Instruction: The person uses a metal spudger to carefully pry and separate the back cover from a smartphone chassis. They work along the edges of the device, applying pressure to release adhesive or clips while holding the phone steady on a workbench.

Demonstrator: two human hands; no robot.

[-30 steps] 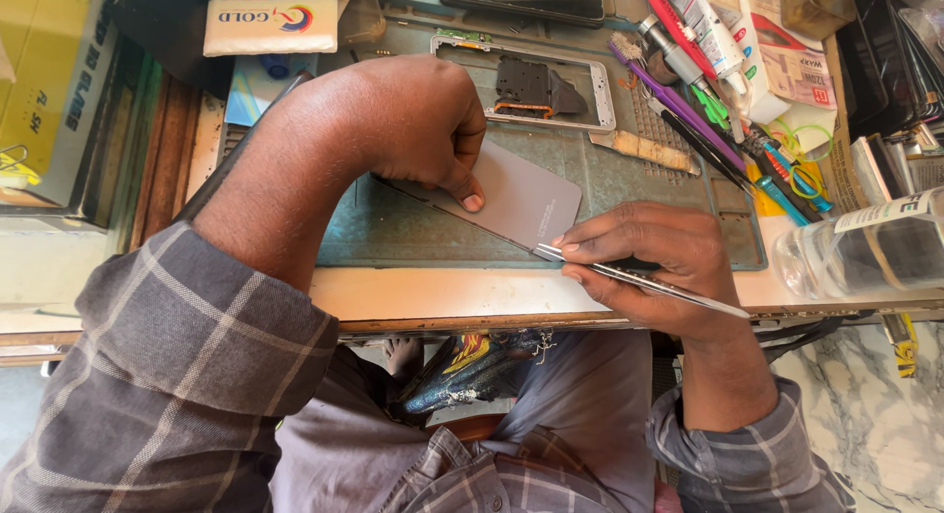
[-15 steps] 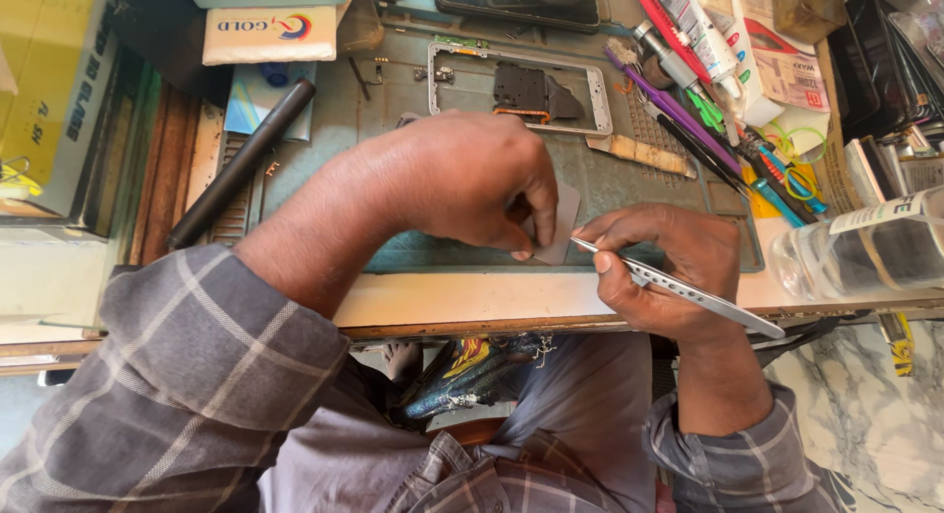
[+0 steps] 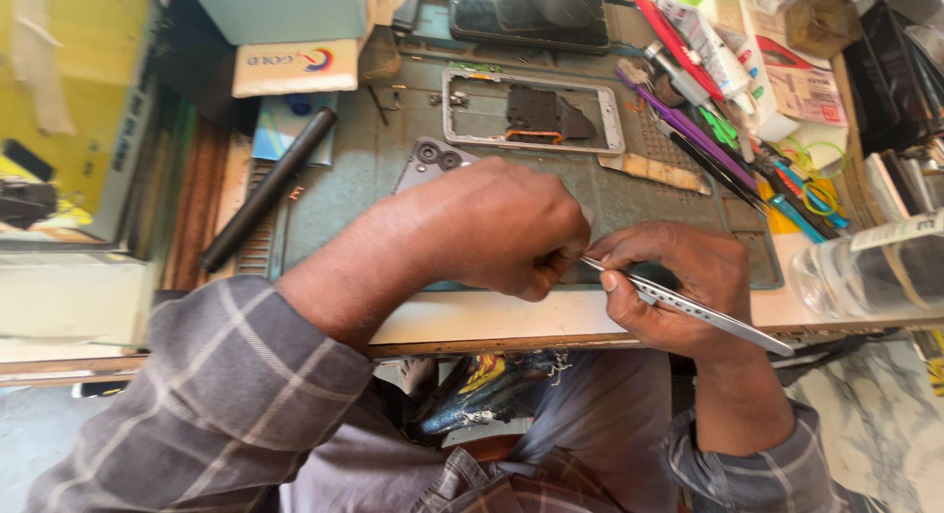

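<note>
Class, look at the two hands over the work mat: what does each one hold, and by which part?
The right hand grips metal tweezers around their middle, tips toward the left hand. The left hand covers a grey phone, pinching something at its near end; what, cannot be told.

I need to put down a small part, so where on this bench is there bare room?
The green mat is bare between the black pen-like tool and the left hand. A smaller bare strip lies between the phone frame and the right hand, which holds tweezers. The right side, with its heap of tools, is crowded.
</note>
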